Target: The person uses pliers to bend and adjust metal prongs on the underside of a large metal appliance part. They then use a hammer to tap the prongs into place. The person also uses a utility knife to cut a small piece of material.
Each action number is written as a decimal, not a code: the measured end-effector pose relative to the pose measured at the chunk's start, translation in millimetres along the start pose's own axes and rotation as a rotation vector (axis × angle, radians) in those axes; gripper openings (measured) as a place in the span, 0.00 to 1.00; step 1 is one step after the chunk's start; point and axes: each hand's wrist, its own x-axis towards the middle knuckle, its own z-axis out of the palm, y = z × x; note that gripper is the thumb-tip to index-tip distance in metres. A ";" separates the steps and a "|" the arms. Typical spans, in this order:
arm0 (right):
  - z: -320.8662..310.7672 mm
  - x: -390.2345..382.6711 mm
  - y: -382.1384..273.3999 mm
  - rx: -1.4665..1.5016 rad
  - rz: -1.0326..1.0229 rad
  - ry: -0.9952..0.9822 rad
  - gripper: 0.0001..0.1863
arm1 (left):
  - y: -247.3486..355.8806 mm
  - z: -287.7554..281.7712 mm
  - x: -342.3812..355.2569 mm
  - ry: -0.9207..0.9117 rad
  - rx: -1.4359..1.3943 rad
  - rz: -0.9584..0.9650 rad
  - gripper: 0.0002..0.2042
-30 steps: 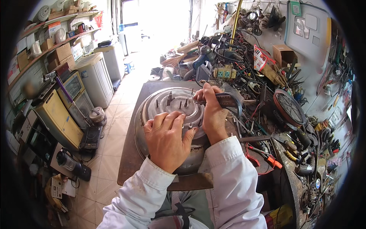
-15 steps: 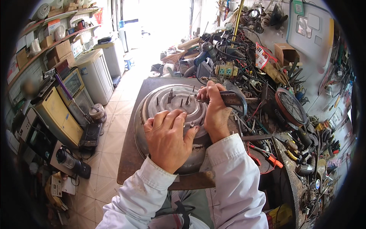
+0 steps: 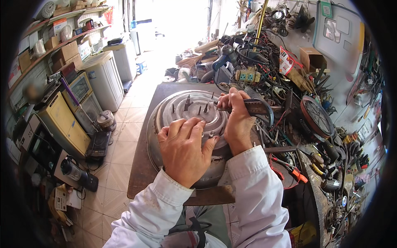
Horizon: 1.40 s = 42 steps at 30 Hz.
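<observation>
Gripping a dark-handled tool, the right hand was closed above the right edge of a round, ridged metal disc. The left hand, fingers curved, thumb apart, rested on its near side. Dark pins rose from the disc, set on a brown tabletop.

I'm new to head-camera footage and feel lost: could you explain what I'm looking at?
Of course. There's no machine doing the work: these are a person's own bare hands, seen from above by a wide fisheye camera worn on the head, hence the dark, rounded rim. On the brown tabletop lies a round, grey, ringed metal piece with dark upright pins. The left hand lies over its near part. The right hand grips a dark-handled tool; its working tip is too small to make out. A heap of cables and tools sits beyond, to the right.
</observation>
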 end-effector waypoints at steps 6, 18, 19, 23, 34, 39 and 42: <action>-2.2 -0.4 -0.1 -0.007 -0.002 -0.007 0.16 | 0.2 -0.3 -0.3 0.000 0.000 -0.001 0.19; 0.8 4.8 -9.8 -0.008 0.109 0.005 0.16 | -13.2 -11.8 9.9 -0.095 -0.057 0.087 0.20; 0.1 5.8 -9.0 -0.005 0.114 0.006 0.16 | -14.5 -11.8 10.6 -0.098 -0.070 0.101 0.20; 3.5 6.9 1.0 0.043 0.103 0.018 0.16 | -6.6 -8.2 7.2 -0.033 -0.011 0.032 0.19; -5.7 8.6 15.0 -0.001 0.077 -0.118 0.16 | -4.2 -4.3 6.5 -0.027 0.018 -0.017 0.18; -7.3 11.3 16.9 -0.020 0.070 -0.127 0.17 | -4.4 -2.0 5.9 -0.025 0.011 -0.016 0.18; -3.6 9.3 13.4 -0.001 0.064 -0.144 0.17 | -4.7 -1.0 5.3 -0.016 0.002 -0.020 0.18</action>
